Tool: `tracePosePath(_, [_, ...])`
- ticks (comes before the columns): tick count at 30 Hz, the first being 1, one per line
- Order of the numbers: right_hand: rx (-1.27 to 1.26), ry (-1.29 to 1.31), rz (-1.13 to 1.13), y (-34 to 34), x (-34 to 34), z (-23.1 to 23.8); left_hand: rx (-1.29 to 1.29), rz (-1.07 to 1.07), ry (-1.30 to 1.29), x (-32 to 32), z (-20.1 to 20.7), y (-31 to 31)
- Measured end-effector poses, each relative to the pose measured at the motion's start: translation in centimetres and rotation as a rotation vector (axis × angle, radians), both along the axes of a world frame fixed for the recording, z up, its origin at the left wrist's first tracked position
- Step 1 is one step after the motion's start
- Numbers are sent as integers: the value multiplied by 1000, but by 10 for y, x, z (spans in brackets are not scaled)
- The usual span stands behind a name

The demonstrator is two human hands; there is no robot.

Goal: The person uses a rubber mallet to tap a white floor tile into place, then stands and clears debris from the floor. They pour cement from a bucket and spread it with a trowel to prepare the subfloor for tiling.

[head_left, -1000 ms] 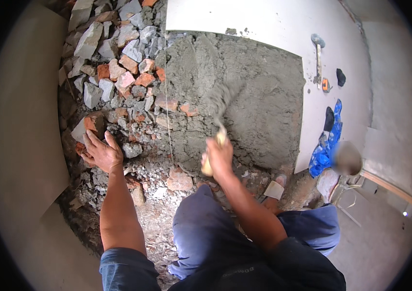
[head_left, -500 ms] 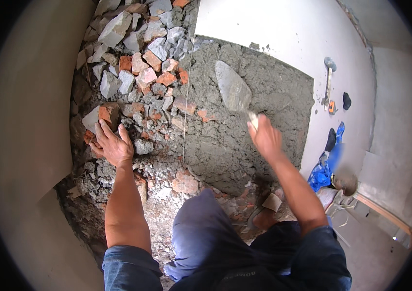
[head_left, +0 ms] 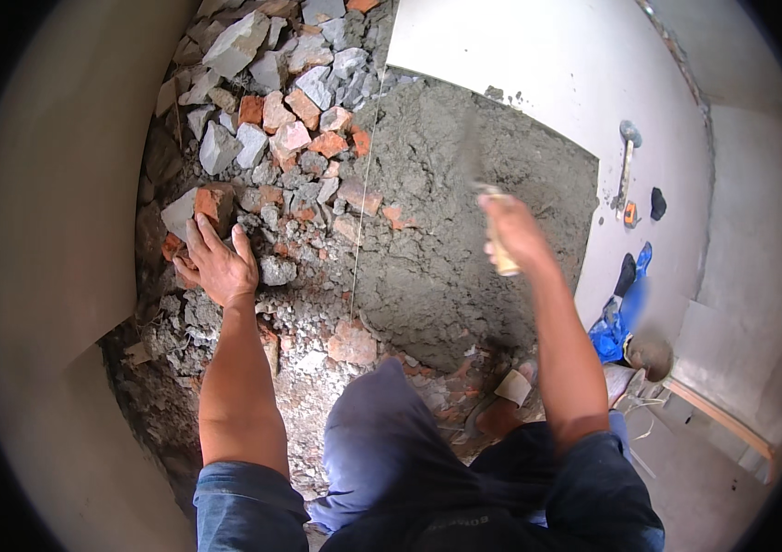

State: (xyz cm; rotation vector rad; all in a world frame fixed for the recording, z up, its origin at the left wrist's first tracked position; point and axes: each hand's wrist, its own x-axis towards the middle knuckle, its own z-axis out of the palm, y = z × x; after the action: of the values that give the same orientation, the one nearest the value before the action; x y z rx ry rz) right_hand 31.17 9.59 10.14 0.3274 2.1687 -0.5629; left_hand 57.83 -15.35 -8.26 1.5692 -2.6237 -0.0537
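Note:
My left hand (head_left: pixel 225 267) is open, fingers spread, leaning on a broken brick chunk (head_left: pixel 215 204) with a grey face and an orange face. Around it lie brick and concrete rubble (head_left: pixel 291 138). In my right hand (head_left: pixel 521 235) is the pale handle of a trowel (head_left: pixel 505 261). The blade is turned nearly edge-on and smeared by motion, above a bed of wet grey mortar (head_left: pixel 446 276). Whether the blade touches the mortar cannot be made out. A thin taut string (head_left: pixel 365 202) runs along the mortar's left side, next to the rubble.
Pale tile flooring (head_left: pixel 501 37) borders the mortar at the far and right sides. On it rest a mallet (head_left: pixel 629 136), an orange tape measure (head_left: pixel 630 215), a small black item (head_left: pixel 657 203) and crumpled blue plastic (head_left: pixel 608 336). A wall (head_left: pixel 69 184) bounds the left.
My right hand has turned the trowel from lying flat over the mortar to nearly edge-on, its handle now angled toward me. The left hand stays on the brick chunk. The view has shifted slightly.

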Motion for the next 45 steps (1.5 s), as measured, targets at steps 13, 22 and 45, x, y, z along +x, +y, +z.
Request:
tracePosePath(13, [451, 686, 1547, 53, -50, -7, -6, -5, 39, 0, 0, -1])
tracePosePath(22, [506, 460, 1227, -30, -55, -18, -11, -6, 12, 2, -2, -1])
tracePosePath(45, [411, 662, 369, 128, -90, -28, -15, -17, 17, 1, 1, -1])
